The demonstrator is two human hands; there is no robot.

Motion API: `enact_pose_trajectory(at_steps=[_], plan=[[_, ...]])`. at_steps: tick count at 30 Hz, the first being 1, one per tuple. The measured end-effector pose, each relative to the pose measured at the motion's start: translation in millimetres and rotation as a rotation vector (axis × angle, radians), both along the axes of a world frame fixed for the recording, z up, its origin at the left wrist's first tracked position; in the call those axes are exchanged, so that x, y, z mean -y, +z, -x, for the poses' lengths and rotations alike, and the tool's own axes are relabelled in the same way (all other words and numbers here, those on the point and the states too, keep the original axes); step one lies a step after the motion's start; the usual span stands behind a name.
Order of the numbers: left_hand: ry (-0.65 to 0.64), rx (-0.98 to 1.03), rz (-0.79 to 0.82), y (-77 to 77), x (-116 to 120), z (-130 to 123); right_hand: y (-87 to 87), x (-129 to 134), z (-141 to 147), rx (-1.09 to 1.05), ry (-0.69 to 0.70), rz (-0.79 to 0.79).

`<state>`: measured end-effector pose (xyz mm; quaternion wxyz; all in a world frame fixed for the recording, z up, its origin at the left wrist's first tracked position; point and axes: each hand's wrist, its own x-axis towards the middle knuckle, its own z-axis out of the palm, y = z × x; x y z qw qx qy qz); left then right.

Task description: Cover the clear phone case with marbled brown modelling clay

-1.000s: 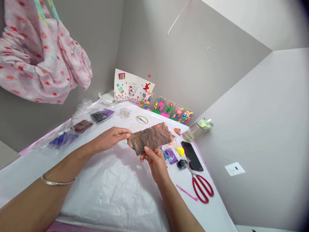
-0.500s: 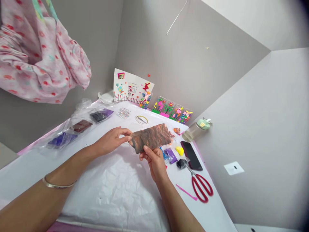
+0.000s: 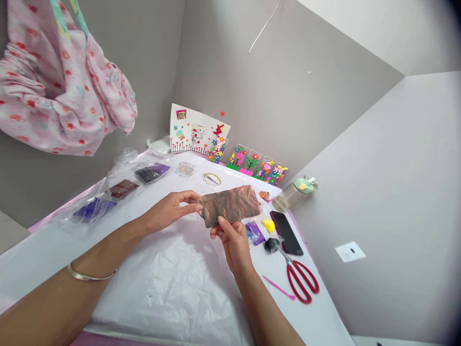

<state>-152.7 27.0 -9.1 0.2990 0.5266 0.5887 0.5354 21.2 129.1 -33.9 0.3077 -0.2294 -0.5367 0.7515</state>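
Note:
Both hands hold a flat, rectangular marbled brown clay sheet [image 3: 232, 204] above the white table cover. Its surface has dark, orange and pale swirls, and a clear plastic-like edge shows at its left end. My left hand [image 3: 169, 210] pinches that left end between thumb and fingers. My right hand [image 3: 233, 239] grips the near long edge, its thumb on top and its fingers underneath, partly hidden. Just right of the sheet lie a small swirled clay lump [image 3: 264, 195], a yellow clay piece [image 3: 268, 225], a purple packet [image 3: 256, 232] and a black wrapped lump [image 3: 272, 245].
Red-handled scissors [image 3: 303, 282], a pink strip [image 3: 279, 288] and a dark phone [image 3: 287, 233] lie at right. A jar [image 3: 291, 194] stands behind. Clay packets [image 3: 124, 189] line the left side. Gems [image 3: 185, 169], a bangle [image 3: 212, 179] and several decorated clear cases [image 3: 252, 161] are at the back.
The marbled sheet has shifted slightly right and turned a little more level. Both hands moved with it and keep their hold.

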Motion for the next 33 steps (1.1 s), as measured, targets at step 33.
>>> enact_pose_trajectory(at_steps=[33], plan=[[-0.076,0.400,0.048,-14.1,-7.9,-6.7,0.8,-3.2,-0.7,-0.093,0.052,0.128]])
